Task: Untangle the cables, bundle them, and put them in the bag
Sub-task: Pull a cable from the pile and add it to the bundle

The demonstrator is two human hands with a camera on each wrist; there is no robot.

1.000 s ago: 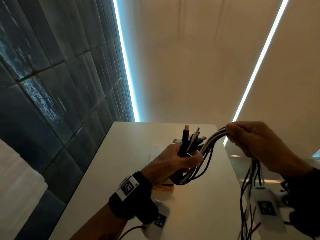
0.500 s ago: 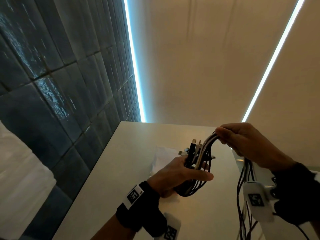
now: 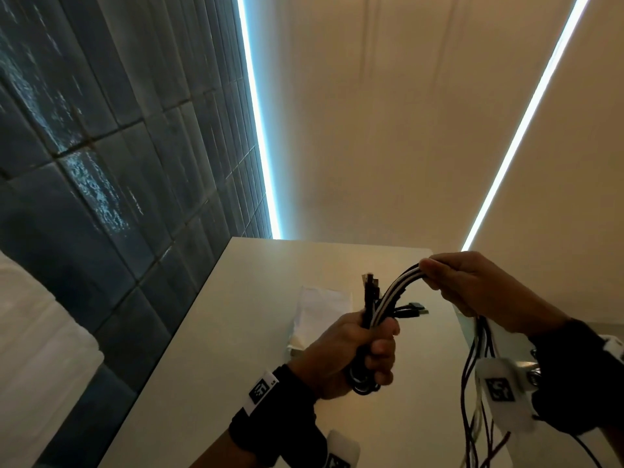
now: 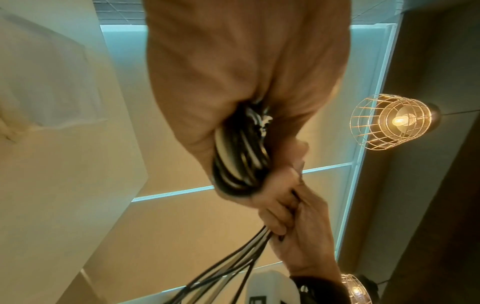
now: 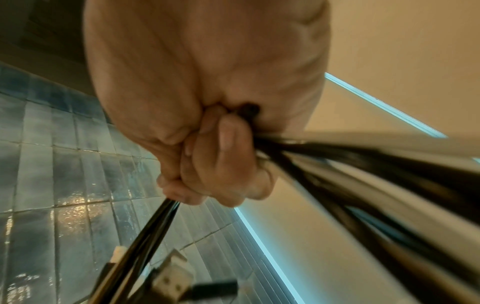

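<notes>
Several black and white cables (image 3: 393, 292) run as one bundle between my hands above the white table (image 3: 209, 349). My left hand (image 3: 351, 352) grips the folded end in a fist, with plug ends (image 3: 369, 282) sticking up above it; the left wrist view shows the looped cables (image 4: 239, 156) in the palm. My right hand (image 3: 472, 285) grips the same cables higher and to the right, and their loose lengths (image 3: 472, 366) hang below it. The right wrist view shows fingers (image 5: 223, 162) curled round the dark cables (image 5: 350, 164). A pale bag (image 3: 320, 309) lies flat on the table behind my left hand.
A dark tiled wall (image 3: 101, 163) runs along the table's left side. Two light strips (image 3: 260, 130) cross the ceiling. Wire-cage lamps (image 4: 392, 121) hang above in the left wrist view. The table's right edge lies under my right hand.
My left hand has closed tighter round the folded cable end and dropped slightly. My right hand has stayed above and to its right, still on the cables. The view has tilted a little.
</notes>
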